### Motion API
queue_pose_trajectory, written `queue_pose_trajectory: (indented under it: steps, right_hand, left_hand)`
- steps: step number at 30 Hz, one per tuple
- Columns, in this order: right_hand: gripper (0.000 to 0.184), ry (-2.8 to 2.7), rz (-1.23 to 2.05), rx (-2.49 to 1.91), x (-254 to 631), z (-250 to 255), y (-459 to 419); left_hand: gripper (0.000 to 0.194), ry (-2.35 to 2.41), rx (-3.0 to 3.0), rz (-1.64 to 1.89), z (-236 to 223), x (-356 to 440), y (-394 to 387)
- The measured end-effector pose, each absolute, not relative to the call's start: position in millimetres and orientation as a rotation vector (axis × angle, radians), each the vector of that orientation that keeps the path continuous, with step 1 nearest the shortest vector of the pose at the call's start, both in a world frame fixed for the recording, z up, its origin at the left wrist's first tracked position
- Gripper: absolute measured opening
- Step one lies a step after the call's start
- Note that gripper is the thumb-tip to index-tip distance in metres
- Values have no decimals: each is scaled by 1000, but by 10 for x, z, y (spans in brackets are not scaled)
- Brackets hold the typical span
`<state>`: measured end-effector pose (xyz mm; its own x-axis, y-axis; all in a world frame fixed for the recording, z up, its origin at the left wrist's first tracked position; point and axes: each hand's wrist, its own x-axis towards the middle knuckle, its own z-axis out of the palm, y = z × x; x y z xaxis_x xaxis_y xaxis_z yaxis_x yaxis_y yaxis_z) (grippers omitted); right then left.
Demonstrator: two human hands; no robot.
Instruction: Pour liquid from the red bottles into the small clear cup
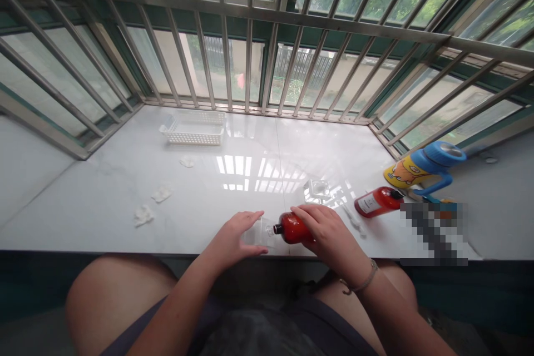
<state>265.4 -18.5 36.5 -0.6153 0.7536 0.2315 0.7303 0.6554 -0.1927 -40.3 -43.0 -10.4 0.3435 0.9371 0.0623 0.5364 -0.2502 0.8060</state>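
Red bottle (292,228), lying tipped on its side at the near edge of the white surface (125,194), its dark neck pointing left toward a small clear cup (261,232). The right hand (329,233) is wrapped over the bottle's body, fingers curled and gripping it. The left hand (233,239) rests with fingers spread and slightly bent over the clear cup, touching it; whether the cup is clasped or merely steadied cannot be told. Bottle mouth and cup rim are just beside each other.

Behind the hands, a small clear glass object (317,189) stands on the surface amid window reflections. To the right, a second red bottle (377,202) with a white label lies on its side, near a blue and yellow flask (421,168) with a cartoon print and a blue handle, also lying down. A blurred patch hides what lies just beside these.

On the left, three crumpled white wads (144,215) are scattered well apart from the hands. Farther back, a white slotted basket (193,128) stands near the metal window bars (250,55). The person's bare knees show below the surface edge.
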Motion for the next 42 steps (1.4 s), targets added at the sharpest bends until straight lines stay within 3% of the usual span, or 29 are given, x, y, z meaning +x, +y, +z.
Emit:
queue_pose_trajectory:
  steps: [42]
  right_hand:
    - [74, -2685, -86, -1182, 2623, 559, -124]
  left_hand:
    - [90, 1313, 1892, 706, -170, -434, -423]
